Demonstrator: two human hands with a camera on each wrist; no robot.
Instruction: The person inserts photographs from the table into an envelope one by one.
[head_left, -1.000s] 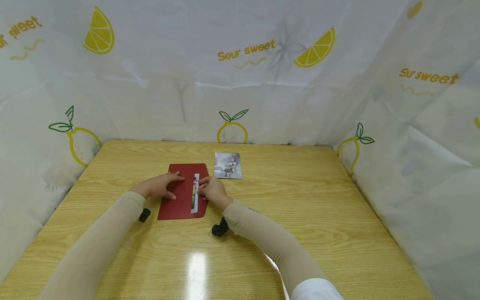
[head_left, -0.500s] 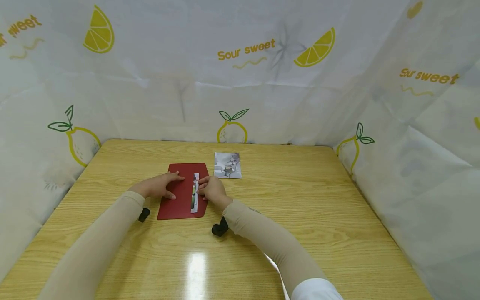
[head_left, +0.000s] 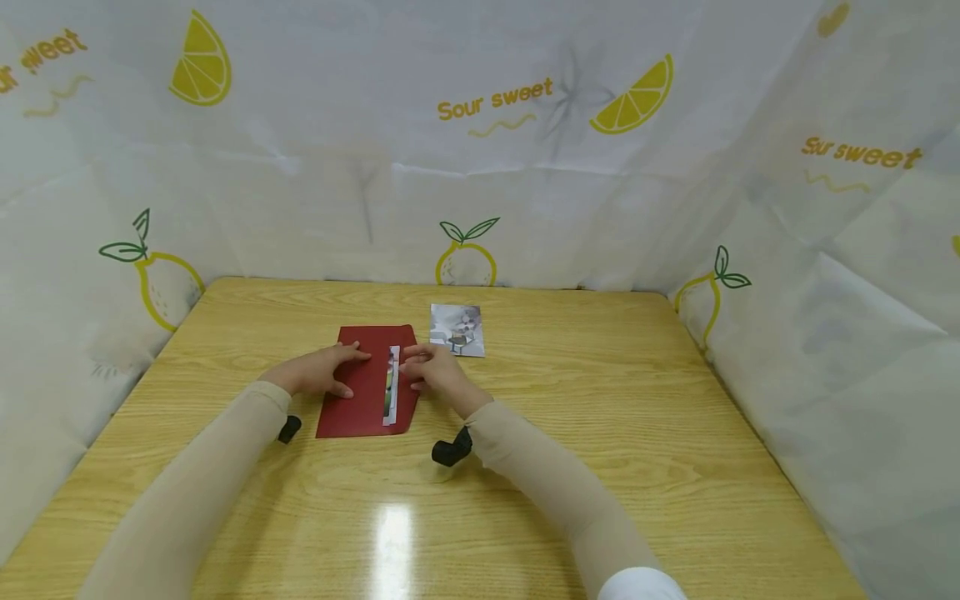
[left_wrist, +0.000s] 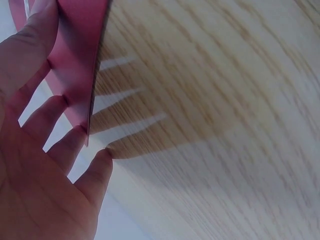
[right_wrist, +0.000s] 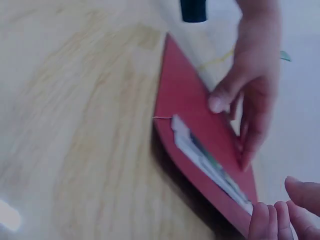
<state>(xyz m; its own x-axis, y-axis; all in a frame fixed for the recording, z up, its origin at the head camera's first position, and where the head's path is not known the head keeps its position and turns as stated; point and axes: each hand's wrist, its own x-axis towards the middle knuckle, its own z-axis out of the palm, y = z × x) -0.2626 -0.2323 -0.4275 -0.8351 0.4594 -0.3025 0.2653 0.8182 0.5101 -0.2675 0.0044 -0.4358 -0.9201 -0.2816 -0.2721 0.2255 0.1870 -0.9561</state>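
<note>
A red envelope lies on the wooden table, its flap folded out to the right. Several printed cards show as a narrow strip at its mouth. My left hand rests on the envelope with fingers spread; in the left wrist view its fingertips touch the red paper and the table near a corner. At the cards and flap is my right hand, fingers loosely bent. The right wrist view has the right fingertips by the flap's near end, thumb apart from them.
A grey picture card lies flat just behind the right hand. Black wrist-camera pieces hang under both forearms, such as the one at the right wrist. A white lemon-print sheet walls the table's back and sides.
My right hand has drawn back slightly to the right from the cards, and its fingers have loosened. The flap now tilts up a little. The left hand stays in place.
</note>
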